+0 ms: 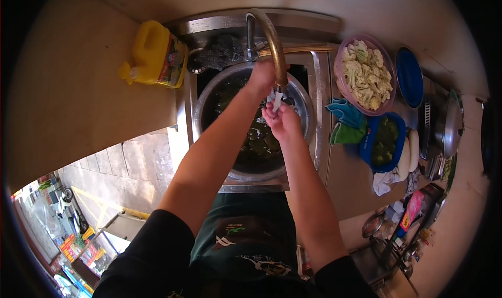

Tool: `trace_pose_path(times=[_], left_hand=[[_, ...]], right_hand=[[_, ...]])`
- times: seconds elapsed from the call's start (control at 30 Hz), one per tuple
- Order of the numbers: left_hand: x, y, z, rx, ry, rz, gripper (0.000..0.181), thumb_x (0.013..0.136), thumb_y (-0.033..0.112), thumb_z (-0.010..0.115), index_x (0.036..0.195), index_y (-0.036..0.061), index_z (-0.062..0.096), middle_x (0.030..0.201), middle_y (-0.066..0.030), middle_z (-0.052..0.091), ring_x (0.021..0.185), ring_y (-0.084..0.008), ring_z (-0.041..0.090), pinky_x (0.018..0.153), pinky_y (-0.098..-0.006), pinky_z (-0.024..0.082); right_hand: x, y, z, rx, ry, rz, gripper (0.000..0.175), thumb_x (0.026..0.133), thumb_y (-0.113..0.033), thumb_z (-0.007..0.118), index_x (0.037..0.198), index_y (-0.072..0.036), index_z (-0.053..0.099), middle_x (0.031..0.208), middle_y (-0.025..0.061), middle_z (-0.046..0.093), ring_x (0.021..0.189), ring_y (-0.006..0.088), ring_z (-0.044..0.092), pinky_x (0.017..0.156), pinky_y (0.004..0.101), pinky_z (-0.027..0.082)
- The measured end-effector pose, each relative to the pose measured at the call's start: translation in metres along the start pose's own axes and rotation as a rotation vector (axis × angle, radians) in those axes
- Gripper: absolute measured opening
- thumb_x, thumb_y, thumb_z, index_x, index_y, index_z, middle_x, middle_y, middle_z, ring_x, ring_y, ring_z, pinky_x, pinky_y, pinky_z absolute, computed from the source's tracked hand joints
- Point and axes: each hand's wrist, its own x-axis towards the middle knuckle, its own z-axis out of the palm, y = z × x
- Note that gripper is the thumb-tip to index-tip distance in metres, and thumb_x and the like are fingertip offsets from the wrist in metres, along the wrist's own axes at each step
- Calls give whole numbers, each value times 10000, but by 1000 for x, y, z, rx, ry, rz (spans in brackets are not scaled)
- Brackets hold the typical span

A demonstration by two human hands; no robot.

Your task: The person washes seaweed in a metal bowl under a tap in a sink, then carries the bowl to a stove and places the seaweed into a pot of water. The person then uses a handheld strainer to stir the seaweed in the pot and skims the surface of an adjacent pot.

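Note:
A stream of water point(277, 101) runs from the curved metal faucet point(274, 35). My right hand point(285, 121) is palm up in this stream, its fingers loosely curled and nothing visible held in it. My left hand point(262, 77) is close behind the spout; its fingers are partly hidden, so I cannot tell whether they hold anything. Both hands are over a large round metal basin point(200, 113) set in the stainless-steel sink point(318, 113). Dark green vegetable pieces point(261, 141), probably broccoli, sit in the basin's water.
On the left stands a yellow plastic jug point(151, 55). A dark scouring pad point(223, 49) lies behind the basin. To the right are a pink bowl of cauliflower point(366, 76), blue and green cloths point(347, 121), a blue tub of broccoli point(383, 141), white radishes point(408, 153) and a lidded pot point(451, 129).

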Motion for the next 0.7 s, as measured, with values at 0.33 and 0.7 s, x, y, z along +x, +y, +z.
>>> trace_pose_path(times=[0.33,0.7], left_hand=[[38,37,-8,-240,-147,138,285,931,65,553,1207,-5,556,1056,-125,632,947,-259,627,897,-390,520],[-83,-32,-115,2007,-192,448,1094,699,627,736,1549,243,165,1544,-214,271,1386,-420,334,1147,-498,243]], right_hand=[[-72,21,-14,-870,199,-308,380,864,13,450,1219,-33,578,1246,123,600,1080,165,576,949,297,441],[-14,2,-5,-2396,-100,-575,1131,607,-311,838,1534,-171,206,1552,219,197,1319,499,324,1143,534,246]])
